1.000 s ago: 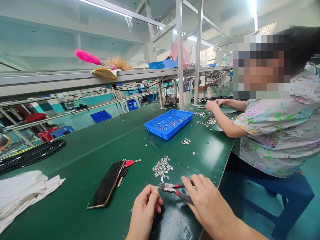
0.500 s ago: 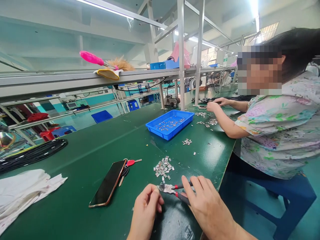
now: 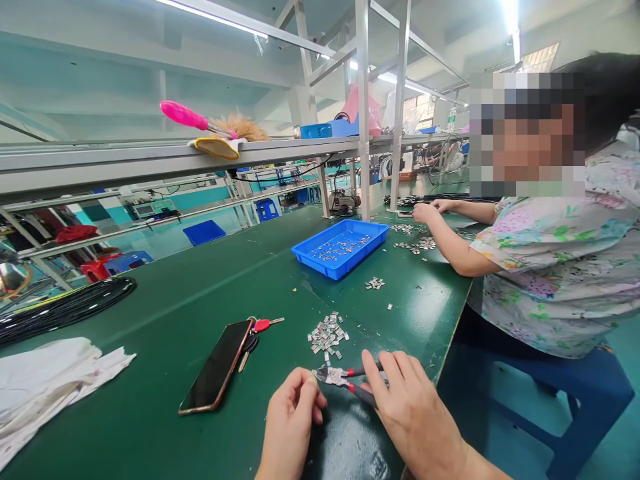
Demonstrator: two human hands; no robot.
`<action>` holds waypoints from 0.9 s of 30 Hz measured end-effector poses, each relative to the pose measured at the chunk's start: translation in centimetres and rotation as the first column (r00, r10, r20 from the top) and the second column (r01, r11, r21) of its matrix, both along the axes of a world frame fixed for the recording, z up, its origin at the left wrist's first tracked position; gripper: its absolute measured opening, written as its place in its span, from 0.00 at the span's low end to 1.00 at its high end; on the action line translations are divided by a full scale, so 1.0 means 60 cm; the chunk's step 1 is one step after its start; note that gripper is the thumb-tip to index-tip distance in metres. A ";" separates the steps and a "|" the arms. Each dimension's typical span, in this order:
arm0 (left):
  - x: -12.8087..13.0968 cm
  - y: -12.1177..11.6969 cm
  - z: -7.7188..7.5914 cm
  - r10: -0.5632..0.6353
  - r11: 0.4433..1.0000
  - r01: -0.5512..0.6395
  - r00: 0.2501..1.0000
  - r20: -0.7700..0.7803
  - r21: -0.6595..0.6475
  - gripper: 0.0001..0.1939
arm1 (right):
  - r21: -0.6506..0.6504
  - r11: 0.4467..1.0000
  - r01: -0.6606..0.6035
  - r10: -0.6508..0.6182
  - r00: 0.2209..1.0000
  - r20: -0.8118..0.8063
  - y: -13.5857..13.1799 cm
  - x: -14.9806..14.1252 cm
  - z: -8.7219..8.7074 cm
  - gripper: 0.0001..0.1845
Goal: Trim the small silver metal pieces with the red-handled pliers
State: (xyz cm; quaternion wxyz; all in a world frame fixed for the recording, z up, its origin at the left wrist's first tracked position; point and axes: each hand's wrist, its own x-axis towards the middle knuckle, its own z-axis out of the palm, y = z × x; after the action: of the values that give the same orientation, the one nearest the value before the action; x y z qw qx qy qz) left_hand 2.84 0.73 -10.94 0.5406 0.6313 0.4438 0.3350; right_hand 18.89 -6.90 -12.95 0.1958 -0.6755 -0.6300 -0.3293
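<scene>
Clamping red-handled pliers point(image 3: 345, 377) in the right hand point(image 3: 413, 417), left hand point(image 3: 291, 419) at their tip, hold unclear

A factory workshop: long green workbench point(image 3: 150, 333), steel racks point(image 3: 363, 100), blue parts tray point(image 3: 336, 269).

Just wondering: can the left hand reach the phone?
Probably yes: the left hand sits close to the phone, and only bare green bench lies between them.

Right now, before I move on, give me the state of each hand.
Left hand: pinched shut at the tip of the red-handled pliers; anything held is too small to tell.
Right hand: closed, holding the pliers by the handles.
</scene>
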 end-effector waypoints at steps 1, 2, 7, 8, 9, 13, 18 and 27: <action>0.000 0.000 -0.001 0.007 1.000 -0.007 1.000 0.005 -0.003 0.17 | -0.001 1.000 0.005 -0.005 1.000 -0.001 0.000 -0.002 0.001 0.18; 0.000 0.001 -0.002 0.014 1.000 -0.014 1.000 0.012 -0.007 0.16 | 0.000 1.000 0.008 -0.008 1.000 0.001 0.000 -0.004 0.003 0.18; 0.001 0.005 -0.008 0.041 0.999 -0.039 0.998 0.041 -0.033 0.16 | 0.021 1.000 0.019 -0.020 0.999 0.034 0.000 -0.006 0.003 0.17; 0.002 0.005 -0.008 0.043 0.998 -0.041 0.998 0.042 -0.036 0.16 | 0.022 1.000 0.017 -0.018 0.999 0.040 0.001 -0.005 0.002 0.17; 0.002 0.004 -0.009 0.044 0.998 -0.043 0.998 0.039 -0.038 0.16 | 0.019 1.000 0.015 -0.016 0.999 0.044 0.001 -0.004 0.000 0.18; 0.001 0.002 -0.007 0.037 0.999 -0.037 0.999 -0.003 -0.014 0.16 | 0.002 1.000 0.003 -0.003 0.998 0.063 0.003 0.001 -0.008 0.19; -0.004 0.005 -0.008 -0.015 1.000 0.015 0.999 -0.046 -0.002 0.16 | 0.000 0.999 -0.038 0.038 0.998 0.053 0.008 0.011 -0.015 0.16; -0.006 0.013 0.010 -0.196 0.981 0.196 0.981 -0.009 0.000 0.17 | -0.436 0.810 -0.392 0.041 0.779 -0.626 0.010 0.043 0.023 0.08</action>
State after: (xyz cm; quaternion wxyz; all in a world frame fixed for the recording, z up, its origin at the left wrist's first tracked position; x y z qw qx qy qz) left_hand 2.51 1.51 -10.37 0.5687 0.6737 0.3818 0.2773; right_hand 21.46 -6.29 -11.56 0.2194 -0.6893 -0.6808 0.1152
